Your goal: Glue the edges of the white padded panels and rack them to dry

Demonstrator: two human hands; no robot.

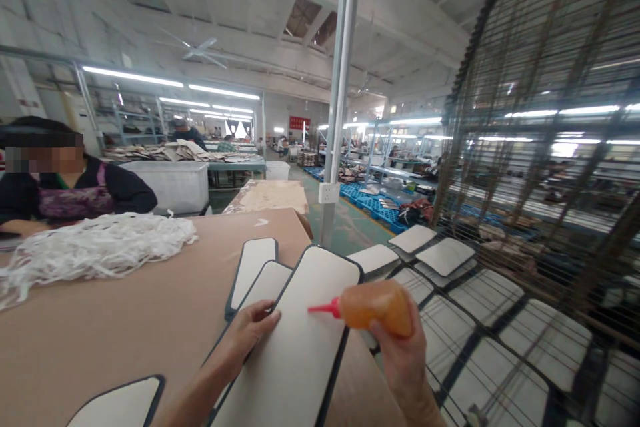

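My right hand [403,353] grips an orange squeeze bottle [375,307] with a red nozzle that points left over a long white panel with a dark edge [300,347]. My left hand [250,332] rests flat on the left edge of that panel. The panel lies on a brown table [100,327], partly over two similar white panels [253,263]. Another white piece [117,407] lies at the table's near edge.
A heap of white strips [90,247] sits at the table's left, with a seated person [60,180] behind it. A wire rack [525,320] on the right holds several white panels. A metal post [340,93] stands just beyond the table.
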